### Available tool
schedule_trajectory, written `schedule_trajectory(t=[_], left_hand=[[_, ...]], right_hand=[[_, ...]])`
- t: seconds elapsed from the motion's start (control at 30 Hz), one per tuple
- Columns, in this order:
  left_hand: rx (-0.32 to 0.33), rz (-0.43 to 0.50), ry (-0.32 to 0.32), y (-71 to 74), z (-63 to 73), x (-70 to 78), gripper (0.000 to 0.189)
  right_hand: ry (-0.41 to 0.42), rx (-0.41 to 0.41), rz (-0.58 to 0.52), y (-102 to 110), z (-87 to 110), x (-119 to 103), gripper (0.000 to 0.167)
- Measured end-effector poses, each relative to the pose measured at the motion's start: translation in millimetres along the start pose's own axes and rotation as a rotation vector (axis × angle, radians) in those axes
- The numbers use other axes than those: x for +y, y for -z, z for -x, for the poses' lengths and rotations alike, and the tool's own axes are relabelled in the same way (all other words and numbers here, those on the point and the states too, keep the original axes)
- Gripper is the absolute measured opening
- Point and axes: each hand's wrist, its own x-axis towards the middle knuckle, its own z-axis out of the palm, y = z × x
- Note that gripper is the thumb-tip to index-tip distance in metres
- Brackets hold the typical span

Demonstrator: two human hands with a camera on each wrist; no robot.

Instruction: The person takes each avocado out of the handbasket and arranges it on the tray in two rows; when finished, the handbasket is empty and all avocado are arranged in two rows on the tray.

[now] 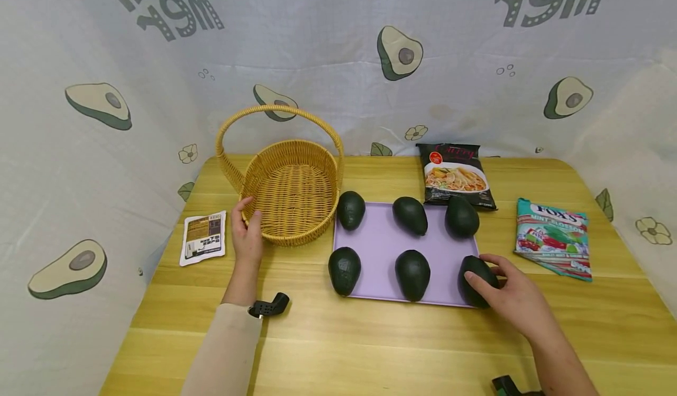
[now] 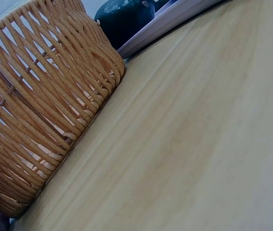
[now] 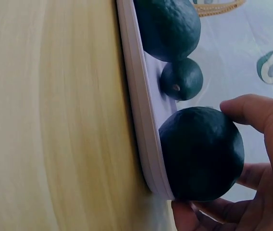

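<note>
A round wicker basket [image 1: 296, 190] with a tall arched handle stands at the left of the table. My left hand [image 1: 247, 234] holds its near left rim, thumb over the edge. In the left wrist view the basket's woven wall [image 2: 45, 96] fills the left side. Several dark green avocados lie in two rows on a lilac tray [image 1: 378, 278]. My right hand [image 1: 515, 296] grips the avocado [image 1: 472, 278] at the tray's near right corner, thumb on one side and fingers on the other. The right wrist view shows this avocado [image 3: 201, 154] close up, overlapping the tray's rim.
Behind the tray lies a black noodle packet [image 1: 456, 175]. A teal candy bag [image 1: 552, 237] is on the right, and a small white-edged packet [image 1: 203, 237] sits left of the basket. A printed curtain [image 1: 338, 67] hangs behind the wooden table [image 1: 328, 349].
</note>
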Motion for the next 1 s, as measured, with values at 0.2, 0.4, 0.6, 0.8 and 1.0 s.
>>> schedule_trajectory(t=[0.2, 0.4, 0.6, 0.8, 1.0], left_hand=[[0.02, -0.001, 0.002, 3.9, -10.3, -23.2, 0.041], [0.03, 0.004, -0.016, 4.7, -10.1, -27.8, 0.042], [0.035, 0.004, -0.037, 5.7, -9.2, -28.4, 0.042], [0.033, -0.008, -0.049, 6.1, -9.4, -28.3, 0.041], [0.012, -0.02, -0.071, 7.3, -9.2, -26.1, 0.04]], right_hand=[[0.017, 0.018, 0.003, -2, -2.6, -1, 0.087], [0.011, 0.02, -0.027, -2, -2.3, -1, 0.09], [0.021, 0.054, -0.067, 1, -3.4, -1, 0.089], [0.103, 0.113, -0.083, 9, -6.8, 4, 0.082], [0.192, 0.191, -0.027, 24, -13.1, 3, 0.075]])
